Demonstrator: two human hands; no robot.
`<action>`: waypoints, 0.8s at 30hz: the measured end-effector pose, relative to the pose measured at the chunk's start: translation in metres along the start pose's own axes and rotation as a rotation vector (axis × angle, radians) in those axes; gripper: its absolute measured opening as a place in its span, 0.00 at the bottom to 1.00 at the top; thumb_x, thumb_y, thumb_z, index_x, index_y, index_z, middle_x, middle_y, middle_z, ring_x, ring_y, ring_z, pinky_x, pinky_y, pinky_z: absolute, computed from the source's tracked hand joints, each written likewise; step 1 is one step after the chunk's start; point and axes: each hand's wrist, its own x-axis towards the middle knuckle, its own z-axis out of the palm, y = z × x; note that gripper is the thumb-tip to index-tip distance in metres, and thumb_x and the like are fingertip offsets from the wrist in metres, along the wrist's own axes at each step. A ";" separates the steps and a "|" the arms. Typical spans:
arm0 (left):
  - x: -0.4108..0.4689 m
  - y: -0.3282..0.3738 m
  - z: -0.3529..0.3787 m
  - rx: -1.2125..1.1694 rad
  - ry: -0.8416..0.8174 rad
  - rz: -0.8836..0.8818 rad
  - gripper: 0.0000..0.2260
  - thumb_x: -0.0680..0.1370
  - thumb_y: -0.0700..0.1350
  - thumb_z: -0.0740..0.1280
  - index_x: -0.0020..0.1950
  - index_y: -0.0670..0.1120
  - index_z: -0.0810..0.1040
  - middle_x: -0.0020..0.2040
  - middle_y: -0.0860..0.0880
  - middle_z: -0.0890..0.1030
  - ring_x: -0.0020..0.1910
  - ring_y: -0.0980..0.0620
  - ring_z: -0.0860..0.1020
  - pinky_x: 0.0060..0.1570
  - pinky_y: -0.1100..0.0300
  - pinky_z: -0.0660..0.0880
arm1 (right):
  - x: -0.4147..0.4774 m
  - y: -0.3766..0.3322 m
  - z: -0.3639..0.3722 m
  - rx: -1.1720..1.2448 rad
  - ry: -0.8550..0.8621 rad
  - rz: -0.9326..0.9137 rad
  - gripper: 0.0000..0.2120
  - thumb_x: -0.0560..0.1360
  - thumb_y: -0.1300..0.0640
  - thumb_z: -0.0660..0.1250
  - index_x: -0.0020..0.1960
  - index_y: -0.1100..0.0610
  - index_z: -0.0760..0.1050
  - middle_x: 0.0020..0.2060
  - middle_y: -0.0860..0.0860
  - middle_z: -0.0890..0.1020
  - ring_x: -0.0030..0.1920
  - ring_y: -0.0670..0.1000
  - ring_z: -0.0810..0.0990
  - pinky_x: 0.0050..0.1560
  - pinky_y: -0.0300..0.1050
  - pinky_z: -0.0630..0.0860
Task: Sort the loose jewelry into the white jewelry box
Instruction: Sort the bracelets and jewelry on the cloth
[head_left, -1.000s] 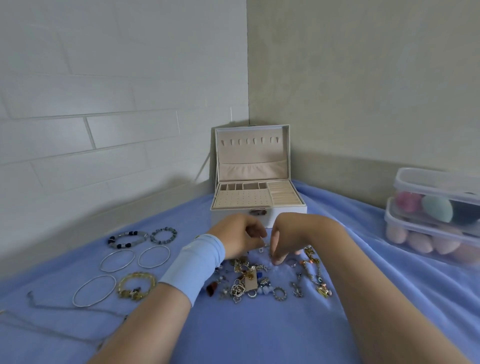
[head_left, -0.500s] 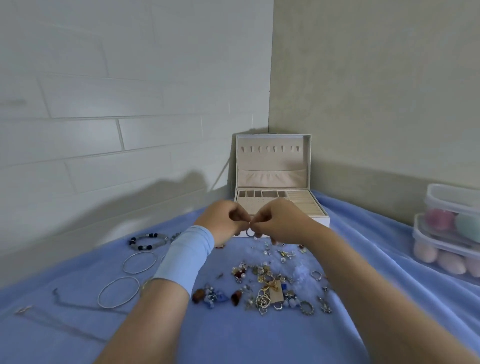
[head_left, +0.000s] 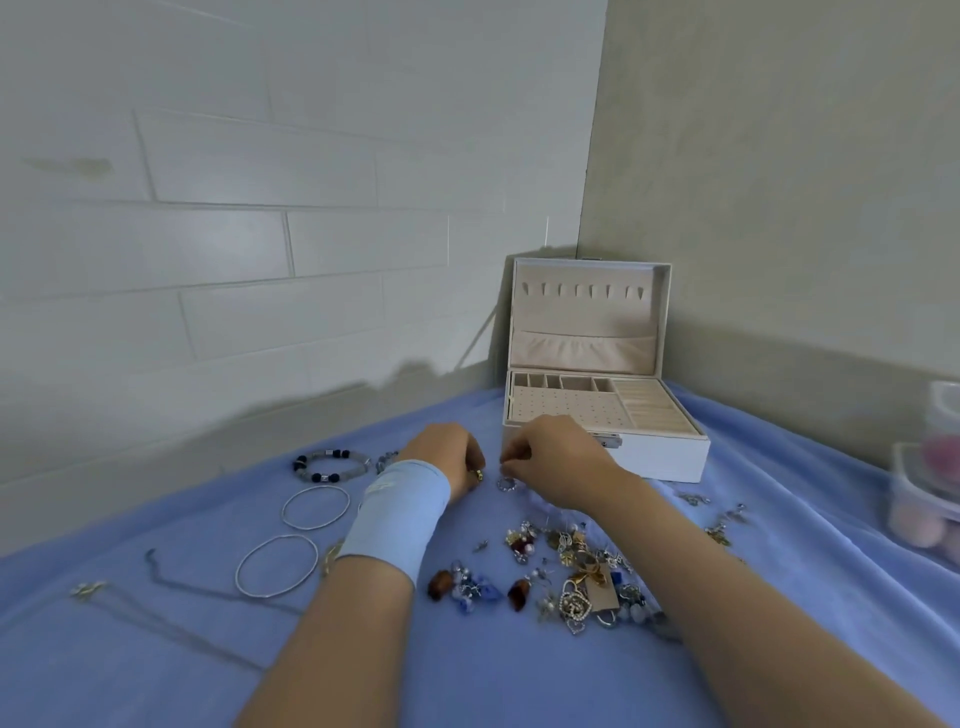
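Note:
The white jewelry box (head_left: 667, 460) stands open at the back, its lid upright, with beige trays inside. My left hand (head_left: 448, 454), with a light-blue wristband, hovers just left of the box front and pinches a small gold piece (head_left: 478, 474). Beside it, my right hand (head_left: 558, 462) pinches a small silver ring (head_left: 505, 484) that hangs under its fingertips. A pile of loose jewelry (head_left: 569, 577) lies on the blue cloth below both hands, partly hidden by my right forearm.
Two silver bangles (head_left: 316, 507) (head_left: 276, 566) and a beaded bracelet (head_left: 330, 466) lie to the left. A thin chain (head_left: 171, 582) runs along the cloth at far left. Clear plastic containers (head_left: 930, 493) stand at the right edge. Walls close in behind the box.
My hands rose from the pile toward the box and met at the fingertips. They have now parted slightly, each with a small piece. The view has shifted left.

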 end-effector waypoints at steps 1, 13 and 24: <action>-0.001 0.000 -0.001 -0.002 0.001 0.004 0.11 0.78 0.41 0.69 0.58 0.51 0.83 0.60 0.49 0.82 0.58 0.48 0.80 0.60 0.56 0.75 | -0.002 0.000 -0.001 0.015 -0.019 -0.015 0.07 0.78 0.55 0.69 0.49 0.52 0.87 0.46 0.49 0.87 0.46 0.51 0.83 0.51 0.50 0.81; -0.063 0.070 -0.003 -0.212 -0.056 0.289 0.03 0.76 0.49 0.70 0.44 0.58 0.80 0.41 0.62 0.79 0.44 0.59 0.78 0.48 0.61 0.75 | -0.074 0.034 -0.068 0.060 -0.110 -0.032 0.06 0.75 0.58 0.72 0.48 0.50 0.86 0.34 0.41 0.81 0.37 0.38 0.78 0.41 0.31 0.73; -0.088 0.121 0.034 0.009 -0.283 0.455 0.06 0.71 0.55 0.73 0.46 0.56 0.85 0.48 0.56 0.80 0.46 0.55 0.79 0.47 0.61 0.75 | -0.130 0.065 -0.085 0.031 -0.275 0.071 0.06 0.74 0.56 0.73 0.44 0.45 0.86 0.30 0.36 0.82 0.32 0.36 0.77 0.35 0.31 0.72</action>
